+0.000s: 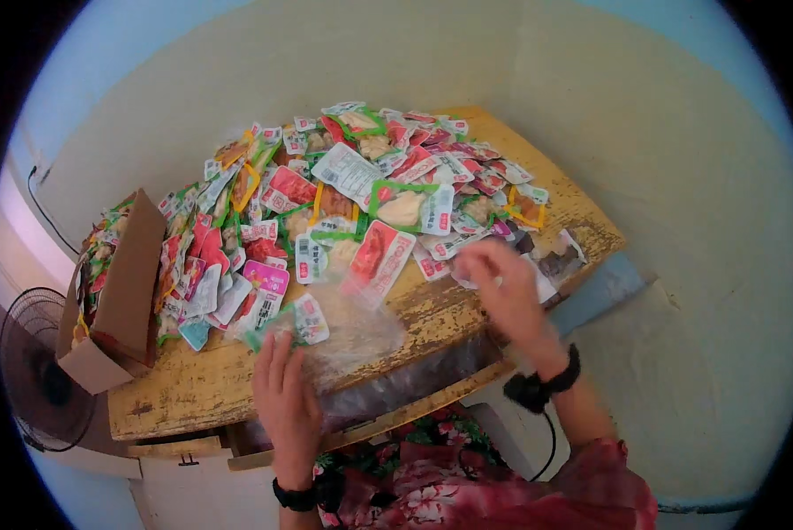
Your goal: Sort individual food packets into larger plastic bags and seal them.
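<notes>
My left hand [285, 384] rests at the front of the worn wooden desk [191, 391], its fingertips at a green-edged food packet [310, 319]. My right hand [505, 281] is raised over the right part of the desk, blurred, its fingers bent near small packets; whether it grips one is unclear. Between the hands lie a clear plastic bag [363, 331] and a red and white packet [380, 262], the bag partly over the packet. Behind them spreads a large heap of sealed food packets [346, 175] with green, yellow, red and purple edges.
A cardboard box [128, 278] full of packets stands at the desk's left end, with a black fan [48, 371] beyond it. An open drawer [429, 397] holding clear plastic juts out below the desktop. Dark scraps lie on a clear wrapper [562, 255] at the right corner.
</notes>
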The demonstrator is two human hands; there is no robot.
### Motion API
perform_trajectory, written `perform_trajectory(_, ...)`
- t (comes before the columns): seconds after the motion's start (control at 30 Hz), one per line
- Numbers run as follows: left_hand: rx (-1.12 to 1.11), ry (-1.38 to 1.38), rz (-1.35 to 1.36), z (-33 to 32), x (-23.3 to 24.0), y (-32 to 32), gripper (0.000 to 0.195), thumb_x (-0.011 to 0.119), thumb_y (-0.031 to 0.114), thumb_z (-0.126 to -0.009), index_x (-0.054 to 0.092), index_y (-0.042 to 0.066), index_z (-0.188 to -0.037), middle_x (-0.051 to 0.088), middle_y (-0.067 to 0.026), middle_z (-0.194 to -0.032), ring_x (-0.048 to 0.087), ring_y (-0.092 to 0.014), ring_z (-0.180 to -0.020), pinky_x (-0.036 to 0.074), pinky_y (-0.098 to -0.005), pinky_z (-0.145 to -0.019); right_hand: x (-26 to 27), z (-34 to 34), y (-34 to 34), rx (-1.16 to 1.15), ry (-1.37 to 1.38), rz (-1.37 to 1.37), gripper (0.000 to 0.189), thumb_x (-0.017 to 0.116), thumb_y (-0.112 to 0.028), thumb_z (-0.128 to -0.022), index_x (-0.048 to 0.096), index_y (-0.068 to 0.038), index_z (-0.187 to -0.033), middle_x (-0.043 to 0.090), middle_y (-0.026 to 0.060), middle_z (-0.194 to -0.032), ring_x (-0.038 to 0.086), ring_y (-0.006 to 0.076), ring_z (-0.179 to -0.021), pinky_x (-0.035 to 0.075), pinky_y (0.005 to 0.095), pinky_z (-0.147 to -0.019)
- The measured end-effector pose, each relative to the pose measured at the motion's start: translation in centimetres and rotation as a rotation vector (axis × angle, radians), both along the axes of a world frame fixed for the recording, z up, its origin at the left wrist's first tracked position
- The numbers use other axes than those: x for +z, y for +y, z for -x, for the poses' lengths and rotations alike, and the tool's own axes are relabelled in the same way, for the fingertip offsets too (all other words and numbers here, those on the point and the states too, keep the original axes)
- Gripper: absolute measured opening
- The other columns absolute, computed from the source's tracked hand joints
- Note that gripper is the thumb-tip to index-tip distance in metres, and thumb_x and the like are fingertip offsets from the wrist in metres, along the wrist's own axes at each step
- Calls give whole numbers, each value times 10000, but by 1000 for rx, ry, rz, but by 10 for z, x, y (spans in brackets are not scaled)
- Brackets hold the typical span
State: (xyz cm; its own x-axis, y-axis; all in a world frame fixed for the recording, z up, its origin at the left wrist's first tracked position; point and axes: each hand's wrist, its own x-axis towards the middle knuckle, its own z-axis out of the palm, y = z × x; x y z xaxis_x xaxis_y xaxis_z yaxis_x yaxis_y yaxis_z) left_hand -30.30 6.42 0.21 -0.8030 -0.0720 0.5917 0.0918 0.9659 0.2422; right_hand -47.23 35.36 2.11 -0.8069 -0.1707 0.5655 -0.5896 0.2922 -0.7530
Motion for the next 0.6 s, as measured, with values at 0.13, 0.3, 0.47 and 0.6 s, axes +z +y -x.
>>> perform_trajectory(0.13, -7, -13, 8, 2, -6, 2, 298, 572, -67, -882, 649, 18, -1158, 656, -153, -1302, 499, -387, -1368, 390, -508, -1131, 13, 50, 22, -225, 241, -280, 193, 684, -161, -932, 663, -29, -1071, 675, 144, -1077, 663, 315, -975, 528, 435, -806)
perform_trajectory(0.3, -18, -16, -41, 0, -7, 2, 263, 587, -44, -902, 666, 15, -1146, 667, -155, -1276, 501, -386, -1364, 391, -510, -1130, 11, 77, 16, -285, 232, -645, 394, 732, -349, -872, 663, -34, -1098, 641, 154, -1188, 611, 354, -1100, 501, 499, -889)
perform_trajectory(0.47, -53, -28, -85, -6, -6, -4, 257, 608, -13, -916, 669, 12, -1164, 668, -154, -1277, 496, -383, -1370, 388, -506, -1137, 11, 81, 9, -263, 186, -705, 359, 707, -363, -886, 658, -44, -1044, 656, 165, -1103, 628, 356, -1058, 524, 497, -843)
perform_trajectory(0.6, -96, -33, -152, -10, -2, -4, 282, 611, -20, -907, 665, 11, -1182, 665, -154, -1287, 484, -388, -1384, 381, -510, -1145, 11, 80, 14, -305, 214, -880, 180, 645, -208, -893, 642, -49, -977, 663, 136, -969, 642, 352, -1002, 523, 503, -811)
